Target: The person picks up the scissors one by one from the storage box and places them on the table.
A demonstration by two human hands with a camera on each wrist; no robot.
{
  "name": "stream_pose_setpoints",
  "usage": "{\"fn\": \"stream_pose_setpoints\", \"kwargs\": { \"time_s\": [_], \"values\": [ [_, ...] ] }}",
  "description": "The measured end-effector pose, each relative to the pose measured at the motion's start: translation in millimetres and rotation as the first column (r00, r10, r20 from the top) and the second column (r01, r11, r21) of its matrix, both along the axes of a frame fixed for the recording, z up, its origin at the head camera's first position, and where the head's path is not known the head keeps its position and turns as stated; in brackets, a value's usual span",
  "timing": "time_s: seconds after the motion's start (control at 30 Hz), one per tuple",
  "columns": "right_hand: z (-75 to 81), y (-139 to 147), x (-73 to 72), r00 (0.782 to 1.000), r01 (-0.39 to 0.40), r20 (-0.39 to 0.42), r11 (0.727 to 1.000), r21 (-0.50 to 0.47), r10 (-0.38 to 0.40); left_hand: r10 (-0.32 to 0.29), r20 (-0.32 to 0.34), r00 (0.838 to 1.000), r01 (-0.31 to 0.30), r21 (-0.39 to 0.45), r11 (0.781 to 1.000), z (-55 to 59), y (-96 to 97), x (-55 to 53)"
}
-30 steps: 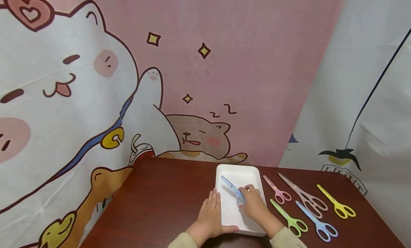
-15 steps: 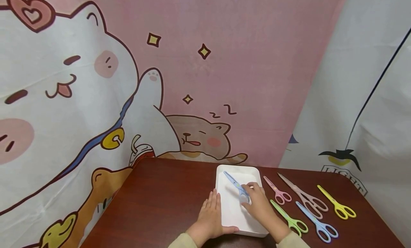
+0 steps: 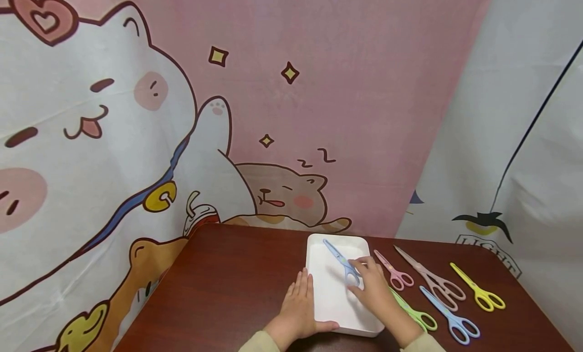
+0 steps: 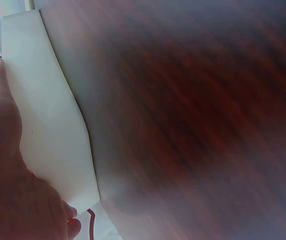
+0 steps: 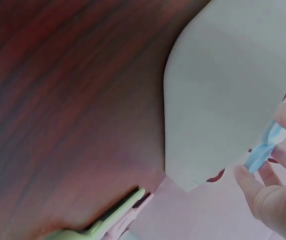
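Note:
A white rectangular tray (image 3: 328, 304) lies on the table. Along its left side, my left hand (image 3: 293, 306) rests with straight fingers against the wall, the thumb reaching across the near edge. My right hand (image 3: 375, 290) is over the tray's right part and pinches light blue scissors (image 3: 338, 253) by the handle loops. Their blades point up and left toward the far end of the tray. In the right wrist view, thumb and fingers grip the blue handle (image 5: 260, 156) beside the tray wall (image 5: 222, 90). The left wrist view has the hand (image 4: 13, 165) against the tray's side (image 4: 48, 100).
Right of the tray lie small pink scissors (image 3: 395, 272), green scissors (image 3: 419, 316), large dusty-pink scissors (image 3: 430, 278), another light blue pair (image 3: 451, 316) and yellow scissors (image 3: 477, 288). The dark red-brown table (image 3: 241, 276) meets a cartoon-printed curtain (image 3: 364, 114) behind.
My right hand has shifted to the right over the tray, carrying the light blue scissors with it. It now overlaps part of the green scissors. My left hand stays in place.

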State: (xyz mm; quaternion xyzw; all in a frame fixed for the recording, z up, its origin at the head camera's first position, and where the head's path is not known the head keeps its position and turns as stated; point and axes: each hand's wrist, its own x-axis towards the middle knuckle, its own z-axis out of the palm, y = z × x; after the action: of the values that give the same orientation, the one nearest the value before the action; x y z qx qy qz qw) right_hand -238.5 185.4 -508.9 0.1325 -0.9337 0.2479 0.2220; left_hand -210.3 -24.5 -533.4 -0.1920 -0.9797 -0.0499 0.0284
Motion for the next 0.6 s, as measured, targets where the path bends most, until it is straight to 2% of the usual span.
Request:
{"fn": "stream_pose_setpoints", "kwargs": {
  "time_s": [0.3, 0.6],
  "values": [
    [3.4, 14, 1.7, 0.999, -0.010, -0.044, 1.000, -0.025, 0.009, 0.002, 0.009, 1.000, -0.002, -0.004, 1.000, -0.6, 0.2, -0.7],
    [6.3, 28, 5.3, 1.000, 0.016, -0.020, 1.000, -0.026, -0.017, 0.001, 0.014, 1.000, -0.001, -0.001, 1.000, -3.0, 0.3, -2.8]
  ]
}}
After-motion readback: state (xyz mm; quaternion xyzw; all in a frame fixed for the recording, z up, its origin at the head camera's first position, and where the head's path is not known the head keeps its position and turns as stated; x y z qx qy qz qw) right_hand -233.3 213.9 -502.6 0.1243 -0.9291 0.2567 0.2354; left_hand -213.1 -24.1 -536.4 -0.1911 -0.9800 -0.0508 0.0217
